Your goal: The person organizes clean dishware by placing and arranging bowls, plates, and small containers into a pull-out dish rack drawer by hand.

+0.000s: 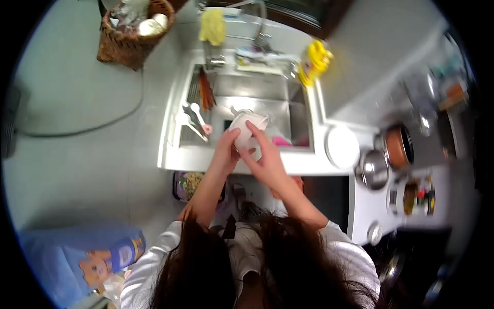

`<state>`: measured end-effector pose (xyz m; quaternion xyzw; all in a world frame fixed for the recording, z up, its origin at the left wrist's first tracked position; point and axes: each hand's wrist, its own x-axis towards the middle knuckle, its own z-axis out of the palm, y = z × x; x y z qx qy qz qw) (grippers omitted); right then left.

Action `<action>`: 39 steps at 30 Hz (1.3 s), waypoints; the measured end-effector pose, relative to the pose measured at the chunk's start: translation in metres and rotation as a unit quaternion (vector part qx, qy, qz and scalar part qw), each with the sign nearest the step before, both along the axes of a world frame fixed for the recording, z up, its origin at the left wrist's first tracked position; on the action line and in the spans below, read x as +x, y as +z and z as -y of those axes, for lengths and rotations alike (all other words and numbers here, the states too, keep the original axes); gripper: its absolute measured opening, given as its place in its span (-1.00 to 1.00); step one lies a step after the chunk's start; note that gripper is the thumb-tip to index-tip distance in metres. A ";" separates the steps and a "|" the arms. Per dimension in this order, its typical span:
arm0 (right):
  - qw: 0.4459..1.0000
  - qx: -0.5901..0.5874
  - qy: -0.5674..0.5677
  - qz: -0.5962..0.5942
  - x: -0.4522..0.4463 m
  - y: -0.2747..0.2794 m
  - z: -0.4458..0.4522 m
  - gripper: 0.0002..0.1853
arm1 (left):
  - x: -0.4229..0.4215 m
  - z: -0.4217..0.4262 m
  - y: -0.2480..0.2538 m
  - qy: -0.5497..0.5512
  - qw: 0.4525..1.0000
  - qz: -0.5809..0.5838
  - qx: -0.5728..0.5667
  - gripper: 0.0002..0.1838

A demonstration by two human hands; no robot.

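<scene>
Over the front of the steel sink (pixel 234 82), I hold a white bowl (pixel 244 135) tilted on its side. My left hand (pixel 226 146) grips its left edge. Around its right side curl the fingers of my right hand (pixel 264 154), one of them stretched over the outside. Blur hides whether a second bowl sits inside it. Left of the bowl, white spoons (pixel 196 109) and other utensils lie on the ribbed drainer, with reddish-brown chopsticks (pixel 207 92) behind them. A pink cloth-like thing (pixel 281 141) shows in the basin, partly hidden by my right hand.
A yellow bottle (pixel 315 63) stands at the sink's back right corner. Yellow gloves or a cloth (pixel 212 27) hang near the faucet (pixel 261 38). White plates (pixel 342 147), a steel pot (pixel 374 169) and a brown pot (pixel 397 147) occupy the right counter. Below the counter sits a food-waste bin (pixel 191 184).
</scene>
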<state>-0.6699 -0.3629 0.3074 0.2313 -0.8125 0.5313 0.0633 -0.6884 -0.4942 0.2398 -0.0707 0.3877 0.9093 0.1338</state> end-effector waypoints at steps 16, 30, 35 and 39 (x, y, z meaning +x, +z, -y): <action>0.914 -0.250 -0.260 0.187 0.421 -0.039 -0.216 -0.49 | 0.276 -0.194 0.006 -0.626 0.773 0.064 -0.081 -0.41; 0.677 -0.506 -0.497 0.198 0.761 -0.129 -0.301 -0.48 | 0.553 -0.400 -0.067 -0.799 0.579 0.119 -0.107 -0.36; 0.550 -0.548 -0.577 0.254 0.866 -0.184 -0.356 -0.54 | 0.656 -0.447 -0.147 -0.752 0.616 0.208 -0.112 -0.55; 0.486 -0.379 -0.701 0.358 0.939 -0.254 -0.409 -0.46 | 0.694 -0.472 -0.193 -0.635 0.707 0.246 -0.190 -0.69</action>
